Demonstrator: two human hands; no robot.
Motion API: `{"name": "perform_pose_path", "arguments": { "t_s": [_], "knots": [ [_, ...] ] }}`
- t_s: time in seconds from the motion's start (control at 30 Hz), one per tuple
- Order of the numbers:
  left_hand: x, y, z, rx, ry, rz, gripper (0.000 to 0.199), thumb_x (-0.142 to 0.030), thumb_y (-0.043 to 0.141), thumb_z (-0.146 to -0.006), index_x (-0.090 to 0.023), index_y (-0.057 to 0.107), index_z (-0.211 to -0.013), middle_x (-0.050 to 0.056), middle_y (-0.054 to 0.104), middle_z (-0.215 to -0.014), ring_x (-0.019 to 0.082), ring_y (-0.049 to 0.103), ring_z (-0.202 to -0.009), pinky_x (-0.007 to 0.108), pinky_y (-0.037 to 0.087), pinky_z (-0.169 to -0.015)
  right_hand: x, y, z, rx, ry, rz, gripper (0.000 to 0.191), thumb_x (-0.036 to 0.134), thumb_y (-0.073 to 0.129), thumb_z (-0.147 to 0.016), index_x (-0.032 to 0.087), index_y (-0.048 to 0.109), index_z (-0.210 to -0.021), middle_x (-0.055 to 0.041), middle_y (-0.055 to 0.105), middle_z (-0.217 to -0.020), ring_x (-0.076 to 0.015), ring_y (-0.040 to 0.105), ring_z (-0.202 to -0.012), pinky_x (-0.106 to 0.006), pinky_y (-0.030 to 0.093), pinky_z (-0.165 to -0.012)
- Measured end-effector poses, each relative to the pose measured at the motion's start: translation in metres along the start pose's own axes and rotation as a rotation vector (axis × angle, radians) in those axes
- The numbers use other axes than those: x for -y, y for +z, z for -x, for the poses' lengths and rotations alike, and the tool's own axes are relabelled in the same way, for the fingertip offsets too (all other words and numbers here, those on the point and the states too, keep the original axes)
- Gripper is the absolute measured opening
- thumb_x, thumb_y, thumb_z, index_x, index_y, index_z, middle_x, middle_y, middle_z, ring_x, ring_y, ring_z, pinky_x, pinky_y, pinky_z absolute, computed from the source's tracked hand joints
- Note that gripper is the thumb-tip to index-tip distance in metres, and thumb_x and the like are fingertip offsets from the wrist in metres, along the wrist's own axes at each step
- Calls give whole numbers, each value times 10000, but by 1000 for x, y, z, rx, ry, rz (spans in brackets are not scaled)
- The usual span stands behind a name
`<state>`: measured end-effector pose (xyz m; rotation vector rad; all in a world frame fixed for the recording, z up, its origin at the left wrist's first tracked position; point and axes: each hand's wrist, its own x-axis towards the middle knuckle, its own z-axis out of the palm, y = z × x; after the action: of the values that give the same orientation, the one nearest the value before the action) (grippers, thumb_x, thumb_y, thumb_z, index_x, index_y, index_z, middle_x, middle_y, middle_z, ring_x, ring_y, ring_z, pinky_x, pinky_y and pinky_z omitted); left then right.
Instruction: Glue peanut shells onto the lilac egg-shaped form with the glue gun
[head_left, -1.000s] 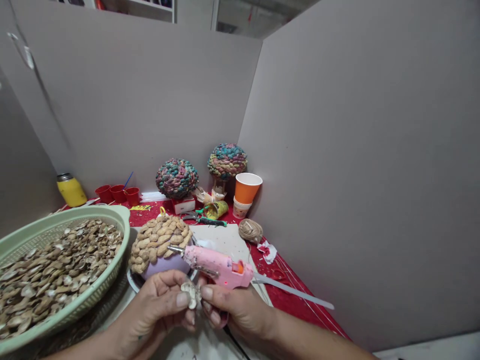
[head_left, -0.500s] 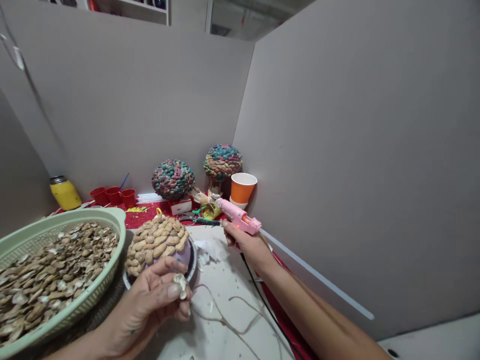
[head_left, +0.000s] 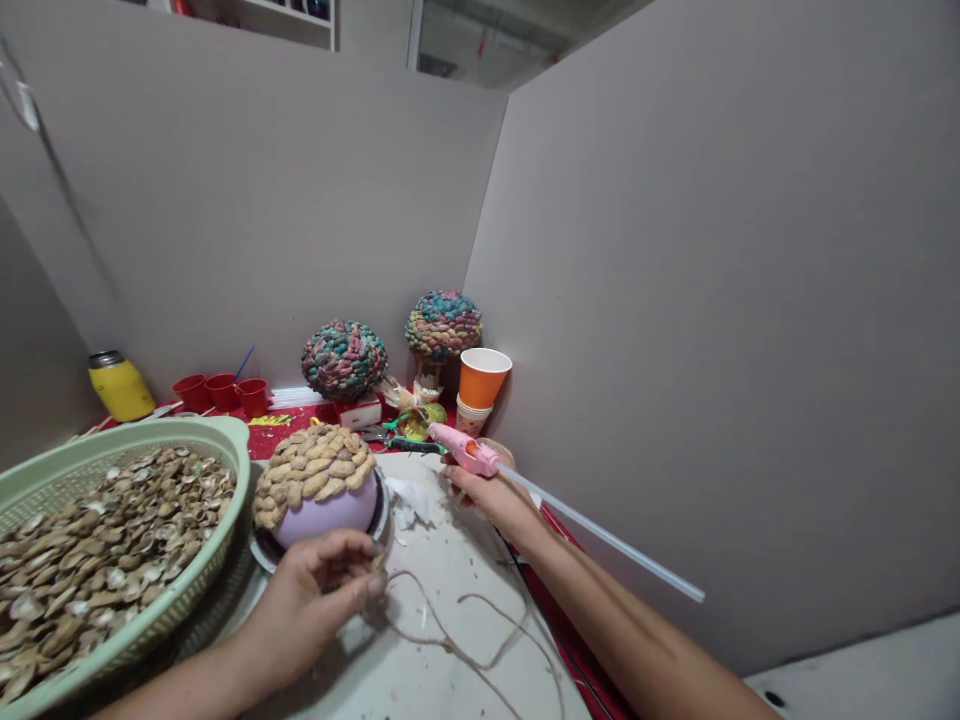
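Note:
My left hand is closed in a pinch on a peanut shell, seen mostly edge-on between thumb and fingers. Just beyond it, a purple ball sits in a round dish, its upper part covered with rows of peanut shells. Farther right, my right hand grips a pink hot glue gun, whose nozzle points away to the left. A long clear glue stick juts from the gun's rear, over my forearm. The handle is largely hidden by my hand.
On the left stands a green basket full of peanut shells. Behind are two colourful shell-covered balls, red cups, a yellow bottle, pliers and an orange cup. Twine lies on the white board.
The glue gun has turned and dropped slightly, bringing its glue stick into fuller view. My left hand has moved down a little and turned the shell, uncovering more of the purple ball.

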<state>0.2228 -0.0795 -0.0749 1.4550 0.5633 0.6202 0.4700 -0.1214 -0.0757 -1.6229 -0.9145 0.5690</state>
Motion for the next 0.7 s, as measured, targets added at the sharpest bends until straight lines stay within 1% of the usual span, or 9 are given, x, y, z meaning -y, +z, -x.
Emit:
{"name": "perform_pose_path", "arguments": {
  "t_s": [0.03,0.1,0.23,0.33,0.4,0.47,0.53,0.6,0.7],
  "knots": [
    [-3,-2,-2,4,-40,78,206,-287,793,-717,-154,704,-847,21,684,-715,145,611,-644,233,470,-634,0,-1,3,1,7,-16,226,375,685,-707,175,638,-803,-10,627,-604,-147,545,-505,-242,366,-437],
    [-8,-4,-4,29,-113,231,251,-310,805,-710,-152,688,-866,43,712,-774,151,641,-659,252,493,-650,1,-3,14,11,12,-54,272,445,664,-748,182,627,-806,-21,635,-651,-149,555,-538,-247,378,-458],
    [-15,2,0,80,-197,427,233,-271,819,-704,-132,692,-841,43,697,-780,127,627,-668,250,517,-668,11,-1,50,80,5,-109,386,551,624,-811,181,603,-702,-12,592,-607,-141,522,-554,-265,397,-527],
    [-15,9,5,110,-243,484,219,-236,816,-713,-133,697,-866,22,671,-741,112,613,-662,243,519,-676,24,3,79,179,-24,-162,403,553,666,-791,183,584,-654,-4,578,-604,-140,518,-568,-264,403,-540],
    [-13,12,7,128,-252,500,228,-225,818,-712,-144,688,-882,18,670,-742,114,612,-664,253,519,-683,33,6,92,342,-70,-255,362,506,670,-806,190,562,-669,20,527,-584,-118,456,-530,-249,355,-496],
    [-11,14,8,141,-250,504,219,-219,812,-720,-156,672,-876,17,674,-746,116,612,-670,257,512,-687,39,10,98,442,-104,-304,337,467,669,-814,195,538,-665,40,465,-571,-104,391,-510,-244,318,-475],
    [-9,15,8,154,-246,494,201,-217,803,-731,-160,657,-858,22,681,-752,118,611,-675,253,500,-688,40,12,100,465,-123,-321,326,442,667,-818,198,521,-657,45,434,-574,-104,368,-514,-245,314,-475],
    [-7,17,9,169,-237,483,205,-220,799,-735,-160,648,-860,27,686,-755,121,608,-683,251,490,-688,37,15,100,465,-137,-320,289,420,661,-826,195,539,-692,32,468,-606,-113,401,-533,-247,339,-489],
    [-6,19,11,175,-221,462,235,-226,805,-726,-158,635,-874,34,689,-777,128,607,-698,260,485,-699,30,16,99,486,-192,-246,212,373,642,-841,181,587,-771,1,532,-689,-132,451,-582,-259,374,-525]
  ]
}}
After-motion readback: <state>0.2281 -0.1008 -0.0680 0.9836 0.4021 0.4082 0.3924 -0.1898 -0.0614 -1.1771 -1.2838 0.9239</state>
